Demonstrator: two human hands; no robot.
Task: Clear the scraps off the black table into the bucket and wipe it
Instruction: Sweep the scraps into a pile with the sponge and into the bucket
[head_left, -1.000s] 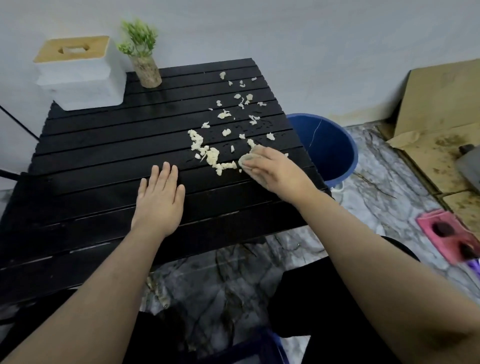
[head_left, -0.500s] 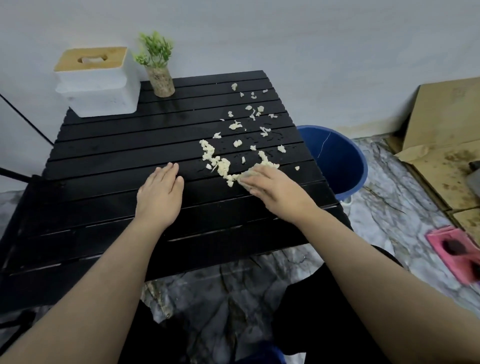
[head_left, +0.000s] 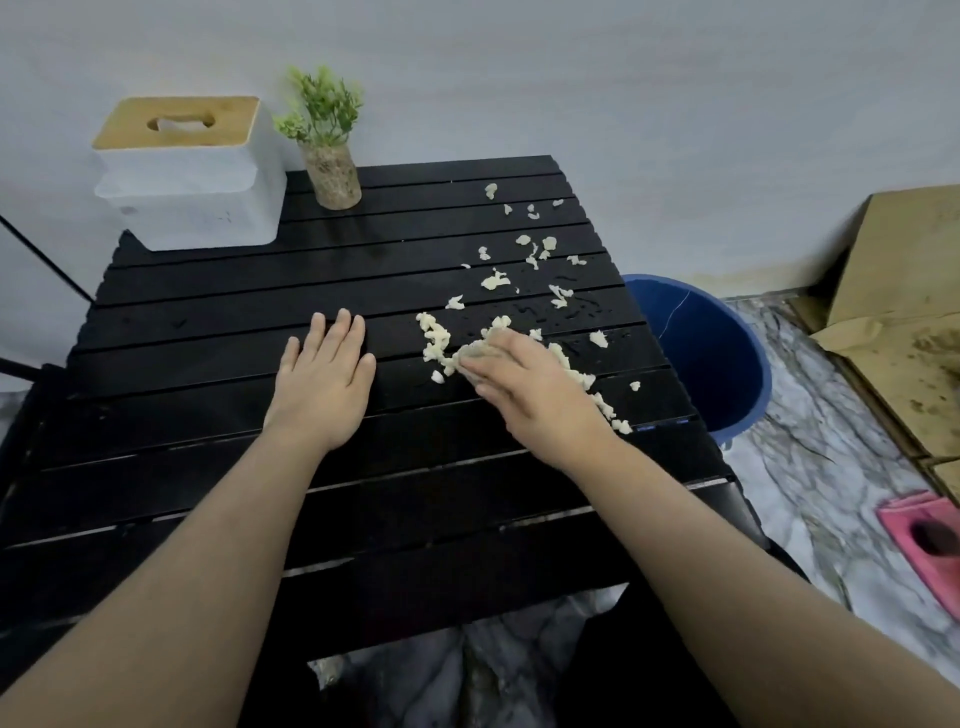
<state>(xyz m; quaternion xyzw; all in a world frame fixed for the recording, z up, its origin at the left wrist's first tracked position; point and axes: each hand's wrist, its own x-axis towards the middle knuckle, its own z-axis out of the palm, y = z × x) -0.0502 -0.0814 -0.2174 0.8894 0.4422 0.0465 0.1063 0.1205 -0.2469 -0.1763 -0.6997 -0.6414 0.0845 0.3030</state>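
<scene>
Plain pale wall (head_left: 623, 104), marbled floor (head_left: 810, 467), cardboard (head_left: 909, 291) at right, poss. leaning on wall.

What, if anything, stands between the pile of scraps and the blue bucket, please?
Nothing visible does. The scraps lie by the right hand, with only bare black table up to its right edge, and the bucket stands open on the floor just beyond.

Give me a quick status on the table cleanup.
Left hand flat on table. Right hand pressing cloth into scraps. Bucket at right edge, path clear.
</scene>
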